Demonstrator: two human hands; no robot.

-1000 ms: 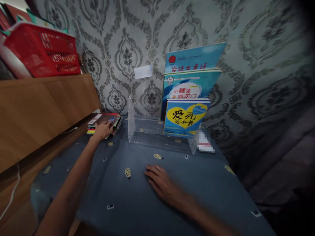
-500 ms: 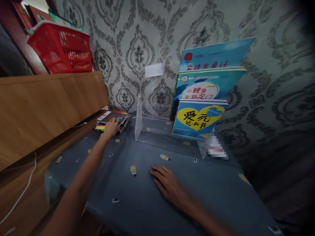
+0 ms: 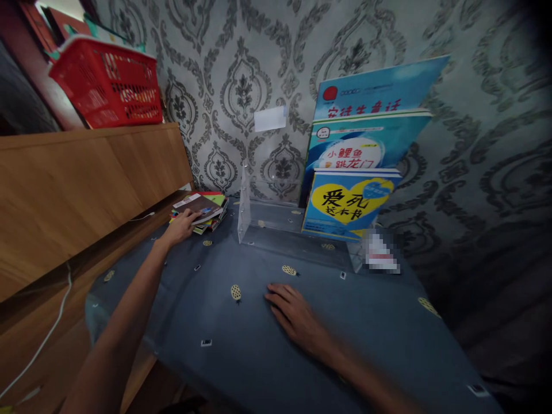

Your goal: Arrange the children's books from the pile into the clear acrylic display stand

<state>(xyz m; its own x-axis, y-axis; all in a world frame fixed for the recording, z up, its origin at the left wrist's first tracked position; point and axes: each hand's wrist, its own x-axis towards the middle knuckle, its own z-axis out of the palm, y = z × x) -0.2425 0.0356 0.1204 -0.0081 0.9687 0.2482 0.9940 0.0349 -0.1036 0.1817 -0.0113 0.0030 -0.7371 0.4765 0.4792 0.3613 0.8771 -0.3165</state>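
My left hand (image 3: 179, 227) is at the near edge of a dark-covered book (image 3: 195, 204), its fingers bent over the cover; the thumb is hard to see. This book lies askew on top of a pile of thin books (image 3: 218, 219) at the far left of the table. My right hand (image 3: 293, 313) lies flat on the blue tablecloth (image 3: 254, 351), fingers a little apart, holding nothing. Beyond it stands a clear plastic book rack (image 3: 244, 215). Its right side holds a blue book with a yellow heart (image 3: 351, 201), a teal book (image 3: 375, 135) and a taller blue book (image 3: 379, 86), stepped upward.
A red basket (image 3: 107, 86) sits on a wooden cabinet (image 3: 95, 178) along the left. Patterned wallpaper (image 3: 241, 86) rises behind the table. A white cable (image 3: 54, 322) hangs at lower left, and a blurred white item (image 3: 382, 256) stands by the rack's right end.
The top book has slid and turned toward me on the pile, uncovering a green and red cover beneath. My left hand moved left and nearer with it. My right hand stayed put.
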